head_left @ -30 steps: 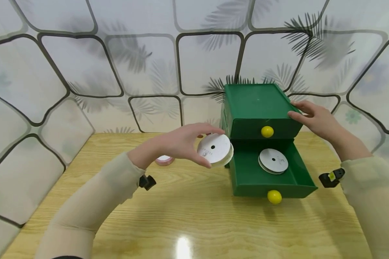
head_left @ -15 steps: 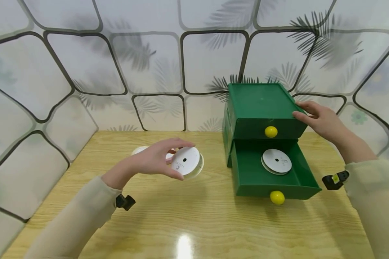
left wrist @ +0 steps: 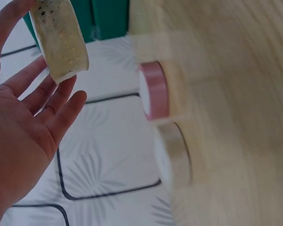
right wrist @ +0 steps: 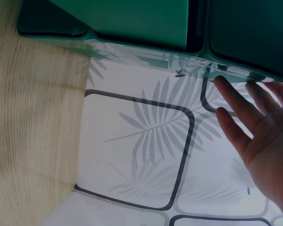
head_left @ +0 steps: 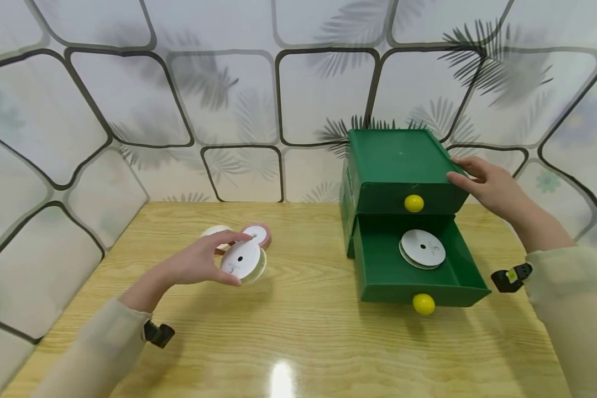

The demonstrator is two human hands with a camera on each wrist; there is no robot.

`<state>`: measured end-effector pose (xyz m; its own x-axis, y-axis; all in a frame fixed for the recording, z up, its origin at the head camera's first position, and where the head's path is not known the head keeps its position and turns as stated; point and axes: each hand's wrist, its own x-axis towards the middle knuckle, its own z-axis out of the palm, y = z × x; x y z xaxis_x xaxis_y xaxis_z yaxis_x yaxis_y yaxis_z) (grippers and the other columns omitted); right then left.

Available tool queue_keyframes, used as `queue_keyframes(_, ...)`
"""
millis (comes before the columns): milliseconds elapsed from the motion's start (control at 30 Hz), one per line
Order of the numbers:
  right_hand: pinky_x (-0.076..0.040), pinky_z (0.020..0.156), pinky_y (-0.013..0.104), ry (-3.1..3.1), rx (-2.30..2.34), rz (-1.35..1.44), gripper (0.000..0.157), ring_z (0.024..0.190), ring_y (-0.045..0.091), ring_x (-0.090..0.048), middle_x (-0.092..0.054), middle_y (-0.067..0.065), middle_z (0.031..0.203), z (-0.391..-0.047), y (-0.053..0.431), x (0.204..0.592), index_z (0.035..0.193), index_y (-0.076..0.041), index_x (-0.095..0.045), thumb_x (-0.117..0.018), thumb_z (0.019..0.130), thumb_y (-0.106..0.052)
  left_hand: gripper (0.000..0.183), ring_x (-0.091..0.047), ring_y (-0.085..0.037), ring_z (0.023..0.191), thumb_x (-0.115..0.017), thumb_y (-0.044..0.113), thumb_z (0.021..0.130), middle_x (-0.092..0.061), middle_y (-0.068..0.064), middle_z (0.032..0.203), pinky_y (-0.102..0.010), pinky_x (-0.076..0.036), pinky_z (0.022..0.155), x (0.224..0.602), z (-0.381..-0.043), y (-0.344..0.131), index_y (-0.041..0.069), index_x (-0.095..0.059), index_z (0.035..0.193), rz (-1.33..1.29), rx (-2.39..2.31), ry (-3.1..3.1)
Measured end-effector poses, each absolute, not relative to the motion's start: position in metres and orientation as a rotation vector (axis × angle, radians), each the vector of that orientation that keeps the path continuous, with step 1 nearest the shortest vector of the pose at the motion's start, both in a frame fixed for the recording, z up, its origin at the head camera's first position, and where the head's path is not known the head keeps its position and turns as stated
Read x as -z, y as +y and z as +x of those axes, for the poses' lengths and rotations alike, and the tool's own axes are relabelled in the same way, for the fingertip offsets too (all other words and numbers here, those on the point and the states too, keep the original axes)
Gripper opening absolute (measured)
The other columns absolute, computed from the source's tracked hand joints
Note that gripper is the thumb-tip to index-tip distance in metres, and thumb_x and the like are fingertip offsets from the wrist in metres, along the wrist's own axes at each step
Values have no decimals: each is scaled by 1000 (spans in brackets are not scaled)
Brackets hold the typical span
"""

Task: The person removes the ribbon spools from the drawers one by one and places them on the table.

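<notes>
Left fingers (head_left: 229,237) pinch a spool (head_left: 242,262), now farther from the drawer (head_left: 378,266).

Free to pass across the bench (head_left: 303,315) between the held spool (head_left: 249,262) and the pulled-out lower drawer (head_left: 378,271). Blocked just behind that spool by a pink spool (head_left: 258,234) and a cream spool (head_left: 216,230). Accessible from above into that drawer, around a white spool (head_left: 426,253). Roofed at the rear by the upper drawer (head_left: 387,198), obstructed at the top right edge by the right hand (head_left: 492,189).
</notes>
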<state>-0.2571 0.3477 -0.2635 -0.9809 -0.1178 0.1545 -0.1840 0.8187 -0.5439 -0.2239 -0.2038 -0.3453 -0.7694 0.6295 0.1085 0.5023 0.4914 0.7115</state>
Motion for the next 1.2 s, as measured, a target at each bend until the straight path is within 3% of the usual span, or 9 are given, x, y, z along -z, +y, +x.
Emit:
queue_keyframes(200, -30, 96, 70, -2892, -885, 231, 69, 126, 58, -33, -28, 32, 148, -257, 348, 265, 152, 0, -26, -47, 101, -44, 79, -50, -30, 112, -90, 26, 69, -54, -13, 128, -49, -47, 91, 359, -224, -229, 2, -53, 136, 883, -1093, 2622)
queue_keyframes(633, -30, 96, 70, -2909, -872, 224, 70, 127, 58, -31, -27, 32, 149, -257, 348, 264, 152, -1, -25, -45, 102, -44, 80, -55, -32, 100, -89, 30, 67, -57, -19, 120, -40, -45, 79, 373, -232, -261, 0, -55, 133, 721, -875, 2701)
queue_keyframes(1200, -29, 97, 70, -2913, -862, 241, 69, 128, 57, -31, -26, 31, 150, -257, 347, 261, 153, -3, -25, -45, 102, -45, 85, -52, -34, 106, -90, 30, 65, -57, -22, 123, -43, -40, 85, 386, -241, -270, -2, -52, 135, 672, -759, 2688)
